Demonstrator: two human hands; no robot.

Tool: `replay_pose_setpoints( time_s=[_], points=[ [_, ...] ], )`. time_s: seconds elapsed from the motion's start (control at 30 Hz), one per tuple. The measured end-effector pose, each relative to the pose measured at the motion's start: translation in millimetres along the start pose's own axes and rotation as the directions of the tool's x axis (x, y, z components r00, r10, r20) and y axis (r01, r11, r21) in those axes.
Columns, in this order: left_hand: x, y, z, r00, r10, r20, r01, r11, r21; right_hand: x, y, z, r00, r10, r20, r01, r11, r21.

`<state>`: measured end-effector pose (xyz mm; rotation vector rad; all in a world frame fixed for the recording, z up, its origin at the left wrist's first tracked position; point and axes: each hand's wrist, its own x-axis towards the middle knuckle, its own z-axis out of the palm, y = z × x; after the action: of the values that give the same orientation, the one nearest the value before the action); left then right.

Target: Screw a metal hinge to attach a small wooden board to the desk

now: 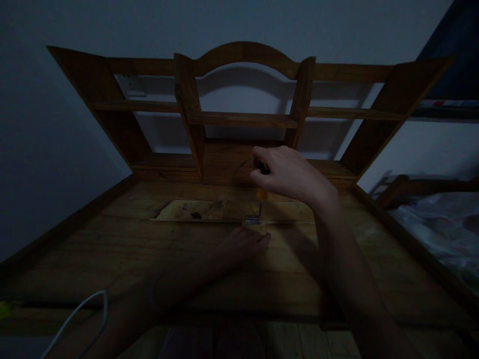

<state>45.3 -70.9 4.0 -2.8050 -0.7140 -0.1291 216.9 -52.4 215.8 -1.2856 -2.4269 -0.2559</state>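
Note:
My right hand [286,172] is closed around the top of a screwdriver with a yellow handle [262,194]. The screwdriver stands nearly upright, its thin metal shaft pointing down at the right side of a small metal hinge [252,219]. Just below the hinge lies a small pale wooden block [258,228], partly covered by my left hand [247,242], whose fingers press and grip it against the desktop. Under the hinge's upper side runs a long thin wooden strip [209,209] with a dark, rough patch at its left. Whether a screw sits beneath the tip is too small and dim to tell.
A wooden desktop [127,249] spreads under both hands. At its back stands a wooden shelf unit [243,119] against the wall. A white cable [90,298] loops at the lower left. Plastic-looking covering [441,234] lies beyond the right edge.

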Motion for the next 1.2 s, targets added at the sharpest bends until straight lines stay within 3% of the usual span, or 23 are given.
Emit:
replay_pose_setpoints(
  time_s=[0.27, 0.57, 0.8, 0.9, 1.07, 1.2],
  points=[
    [0.8, -0.7, 2.3, 0.999, 0.018, -0.036, -0.018, 1.000, 0.017, -1.2, 0.5, 5.4, 0.999, 0.022, -0.039, -0.027, 0.993, -0.117],
    [-0.2, -0.8, 7.4, 1.000, -0.007, -0.018, 0.007, 1.000, -0.003, 0.6, 1.4, 2.7, 1.000, -0.005, 0.004, 0.005, 1.000, 0.018],
    [2.1, -0.8, -1.3, 0.999, 0.001, 0.032, -0.001, 1.000, 0.005, -0.6, 6.2, 3.9, 0.998, 0.050, -0.030, -0.053, 0.993, -0.104],
    [1.0, 0.1, -2.5, 1.000, -0.004, 0.026, 0.004, 1.000, 0.008, -1.9, 7.5, 1.7, 0.996, 0.088, -0.016, -0.089, 0.994, -0.068],
    [-0.5, 0.5, -1.1, 1.000, -0.011, 0.008, 0.011, 1.000, 0.005, -1.4, 7.3, 1.3, 1.000, 0.026, 0.002, -0.026, 0.999, 0.046],
    [-0.4, -0.7, 0.8, 1.000, 0.002, 0.011, -0.002, 1.000, -0.004, -0.2, 8.2, 4.4, 1.000, 0.010, -0.012, -0.010, 1.000, -0.017]
  ],
)
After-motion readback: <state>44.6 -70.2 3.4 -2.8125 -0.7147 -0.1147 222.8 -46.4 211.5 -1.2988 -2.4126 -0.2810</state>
